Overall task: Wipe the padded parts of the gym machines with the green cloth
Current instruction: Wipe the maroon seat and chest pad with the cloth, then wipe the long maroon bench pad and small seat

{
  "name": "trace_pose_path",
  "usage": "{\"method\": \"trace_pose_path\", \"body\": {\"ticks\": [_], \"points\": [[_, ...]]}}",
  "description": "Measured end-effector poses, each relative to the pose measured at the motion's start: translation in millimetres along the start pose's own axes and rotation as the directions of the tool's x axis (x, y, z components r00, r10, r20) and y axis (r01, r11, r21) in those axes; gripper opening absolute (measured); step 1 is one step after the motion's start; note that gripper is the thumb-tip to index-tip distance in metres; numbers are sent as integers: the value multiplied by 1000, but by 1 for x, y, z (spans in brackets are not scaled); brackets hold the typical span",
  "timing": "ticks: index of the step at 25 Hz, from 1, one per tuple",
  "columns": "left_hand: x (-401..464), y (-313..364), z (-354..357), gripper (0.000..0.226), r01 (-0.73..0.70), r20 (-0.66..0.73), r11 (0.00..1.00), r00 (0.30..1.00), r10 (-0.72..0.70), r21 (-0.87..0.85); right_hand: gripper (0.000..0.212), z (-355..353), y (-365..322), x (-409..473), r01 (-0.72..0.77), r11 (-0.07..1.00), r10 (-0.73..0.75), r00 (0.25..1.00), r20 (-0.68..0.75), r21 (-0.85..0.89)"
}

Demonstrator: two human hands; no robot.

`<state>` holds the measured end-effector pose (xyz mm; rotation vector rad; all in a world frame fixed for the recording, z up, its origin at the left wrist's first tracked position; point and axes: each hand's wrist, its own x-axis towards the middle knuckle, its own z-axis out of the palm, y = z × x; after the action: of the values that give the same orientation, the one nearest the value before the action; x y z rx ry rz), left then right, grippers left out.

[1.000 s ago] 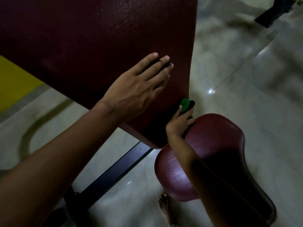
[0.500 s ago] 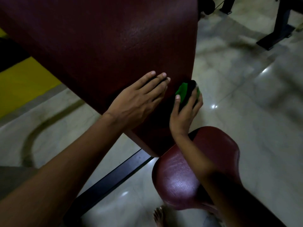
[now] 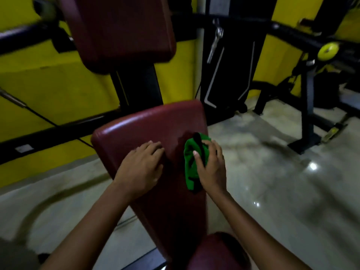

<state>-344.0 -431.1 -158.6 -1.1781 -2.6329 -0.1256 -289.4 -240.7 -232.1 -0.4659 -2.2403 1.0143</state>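
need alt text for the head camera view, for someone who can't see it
A person's right hand holds a green cloth against a maroon padded backrest while the left hand rests flat on the pad beside it. Behind are another maroon pad, black machine frames and yellow walls.

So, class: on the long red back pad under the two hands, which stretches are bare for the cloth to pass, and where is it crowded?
Bare: the back pad from its top edge down to the fingertips, and the lower stretch between the forearms. Crowded: the middle, where the left hand rests beside the right hand gripping the green cloth.
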Motion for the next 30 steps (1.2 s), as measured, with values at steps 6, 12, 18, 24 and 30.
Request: {"method": "trace_pose_path", "body": {"ticks": [6, 12, 18, 24, 30], "points": [[0, 13, -61, 49, 384, 3, 807, 904, -428, -448, 35, -53, -64, 41, 236, 971, -213, 931, 297, -41], [-16, 29, -124, 46, 475, -18, 715, 827, -562, -513, 40, -101, -125, 79, 331, 944, -290, 828, 479, 0], [-38, 49, -178, 38, 535, -71, 668, 751, -657, -518, 37, -132, -170, 91, 454, 891, -368, 726, 581, -4], [-67, 75, -204, 44, 587, -113, 631, 681, -724, -506, 33, -150, -199, 74, 524, 850, -434, 644, 629, 50], [-107, 103, -221, 42, 627, -143, 622, 641, -754, -469, 37, -166, -229, 44, 609, 790, -497, 564, 659, 75]]}}
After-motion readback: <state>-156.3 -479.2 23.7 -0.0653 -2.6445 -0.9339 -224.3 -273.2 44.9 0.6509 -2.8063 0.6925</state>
